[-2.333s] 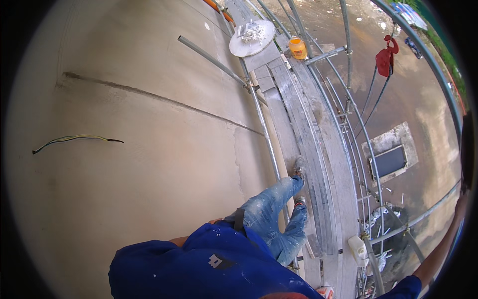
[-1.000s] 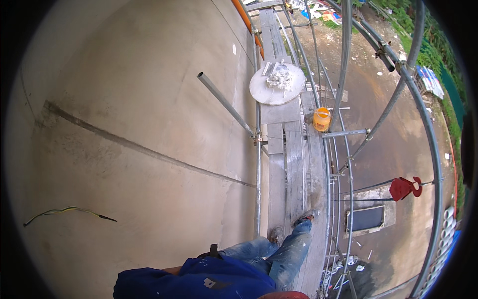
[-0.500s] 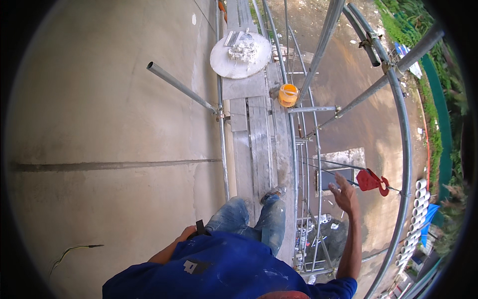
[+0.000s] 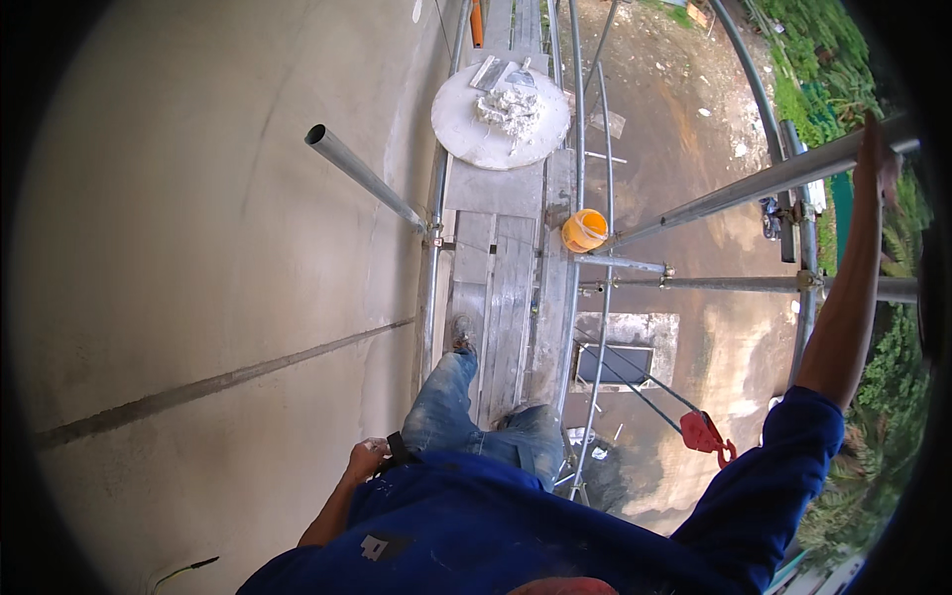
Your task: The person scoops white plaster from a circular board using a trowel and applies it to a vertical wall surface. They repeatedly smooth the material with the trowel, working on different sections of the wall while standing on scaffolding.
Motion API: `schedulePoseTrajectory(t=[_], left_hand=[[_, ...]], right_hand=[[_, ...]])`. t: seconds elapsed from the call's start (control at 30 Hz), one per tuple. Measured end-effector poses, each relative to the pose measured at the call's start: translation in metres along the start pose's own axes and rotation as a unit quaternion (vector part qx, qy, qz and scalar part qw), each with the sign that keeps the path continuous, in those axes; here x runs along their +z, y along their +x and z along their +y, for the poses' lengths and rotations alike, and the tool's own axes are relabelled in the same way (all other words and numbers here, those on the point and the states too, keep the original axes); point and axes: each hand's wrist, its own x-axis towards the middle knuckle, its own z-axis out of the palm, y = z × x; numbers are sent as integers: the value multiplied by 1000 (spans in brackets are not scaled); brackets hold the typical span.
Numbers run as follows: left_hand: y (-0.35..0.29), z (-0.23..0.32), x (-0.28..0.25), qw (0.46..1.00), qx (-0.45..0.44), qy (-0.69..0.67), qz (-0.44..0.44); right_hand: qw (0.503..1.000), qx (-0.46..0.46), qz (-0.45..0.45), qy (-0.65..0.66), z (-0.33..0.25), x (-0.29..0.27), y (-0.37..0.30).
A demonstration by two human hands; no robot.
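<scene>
My left hand is at my waist beside a black strap, its fingers curled in; whether anything is in them is hidden. My right arm is stretched far out to the right. My right hand overlaps a slanting scaffold pole; it is dark and blurred, so I cannot tell whether its fingers close round the pole. Ahead on the planks is a round white board carrying a heap of white plaster, with a flat metal trowel and another tool at its far edge.
An orange bucket stands at the right edge of the walkway. A plastered wall runs along the left, and an open-ended pipe juts toward it. A red pulley hook hangs on ropes at the right, above the ground far below.
My right hand has swung forward and outward to the slanting pole. My body has moved along the planks, with the other foot now forward. My left hand stays at the waist.
</scene>
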Motion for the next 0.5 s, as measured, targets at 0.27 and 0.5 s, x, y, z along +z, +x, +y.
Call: schedulePoseTrajectory(t=[0.27, 0.5], left_hand=[[45, 228, -8, 889, 223, 297, -268], [98, 297, -12, 838, 253, 394, -281]], right_hand=[[982, 85, 158, 50, -43, 28, -31], [966, 78, 203, 139, -48, 25, -36]])
